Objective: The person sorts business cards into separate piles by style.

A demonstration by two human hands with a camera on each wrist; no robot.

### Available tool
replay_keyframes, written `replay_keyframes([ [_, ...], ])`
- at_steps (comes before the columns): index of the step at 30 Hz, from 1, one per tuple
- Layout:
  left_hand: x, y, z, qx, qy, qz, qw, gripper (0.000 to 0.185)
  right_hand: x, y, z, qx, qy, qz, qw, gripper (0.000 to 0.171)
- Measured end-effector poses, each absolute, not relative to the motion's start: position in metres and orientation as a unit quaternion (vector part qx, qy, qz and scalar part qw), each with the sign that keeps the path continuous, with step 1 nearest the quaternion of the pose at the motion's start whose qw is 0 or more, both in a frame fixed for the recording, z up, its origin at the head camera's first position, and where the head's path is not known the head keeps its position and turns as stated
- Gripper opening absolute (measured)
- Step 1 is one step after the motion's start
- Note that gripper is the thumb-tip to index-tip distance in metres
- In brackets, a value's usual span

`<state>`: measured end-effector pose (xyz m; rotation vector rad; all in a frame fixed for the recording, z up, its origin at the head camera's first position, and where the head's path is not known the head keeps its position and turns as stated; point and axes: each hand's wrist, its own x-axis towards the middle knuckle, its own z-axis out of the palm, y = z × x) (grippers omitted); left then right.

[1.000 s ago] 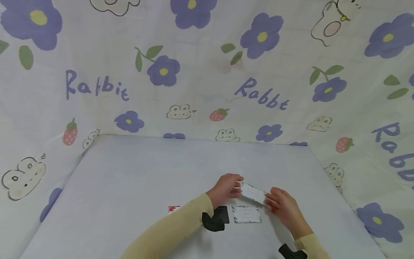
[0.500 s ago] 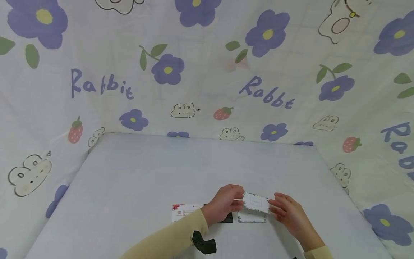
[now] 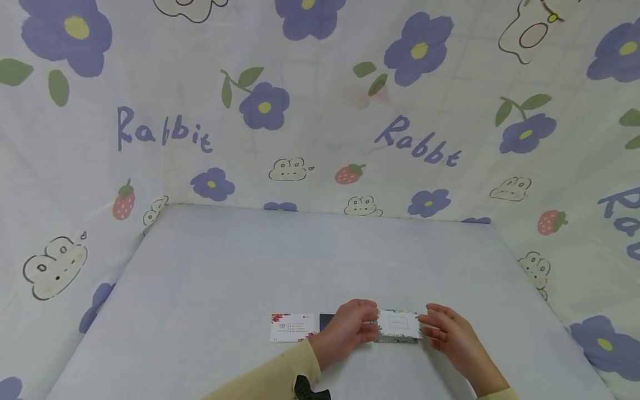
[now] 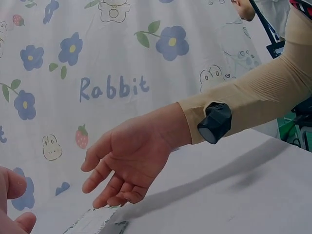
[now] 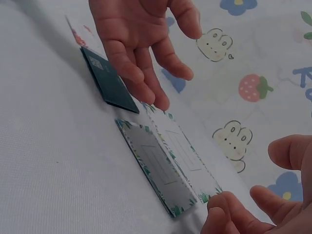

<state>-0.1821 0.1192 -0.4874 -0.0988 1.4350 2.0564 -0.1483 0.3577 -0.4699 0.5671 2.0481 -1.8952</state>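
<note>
**Floral-bordered card held at both short ends, near edge of counter**

Background: a cloth printed with purple flowers, strawberries and "Rabbit" lettering (image 3: pixel 417 144) hangs behind a pale counter (image 3: pixel 225 266).

The floral-bordered card (image 3: pixel 398 324) sits at the counter's near edge, right of centre, tilted over a second matching card (image 5: pixel 156 168) lying flat beneath it. The left hand (image 3: pixel 350 330) pinches its left end; the right hand (image 3: pixel 450 333) pinches its right end.

Handling, as judged: light, thin, stiff enough to span between fingertips, easily creased. Hold by opposite short edges. Appearance: white face, faint centre frame, leafy green border.

A dark card (image 5: pixel 108 80) and a white card with red print (image 3: pixel 292 326) lie to its left.
</note>
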Motion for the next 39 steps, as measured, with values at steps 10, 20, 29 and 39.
replay_keyframes([
  [10, -0.179, 0.117, -0.492, -0.047, 0.55, 0.767, 0.328, 0.044, -0.153, 0.356, -0.477, 0.202, 0.739, -0.627, 0.139, 0.053],
  [20, -0.178, 0.113, -0.494, -0.044, 0.543, 0.766, 0.341, 0.042, -0.155, 0.35, -0.482, 0.21, 0.763, -0.596, 0.136, 0.051],
  [29, -0.179, 0.112, -0.492, -0.053, 0.54, 0.762, 0.353, 0.041, -0.156, 0.347, -0.482, 0.214, 0.771, -0.584, 0.136, 0.051],
  [39, -0.179, 0.113, -0.495, -0.057, 0.535, 0.764, 0.356, 0.043, -0.156, 0.345, -0.484, 0.219, 0.775, -0.578, 0.129, 0.052],
])
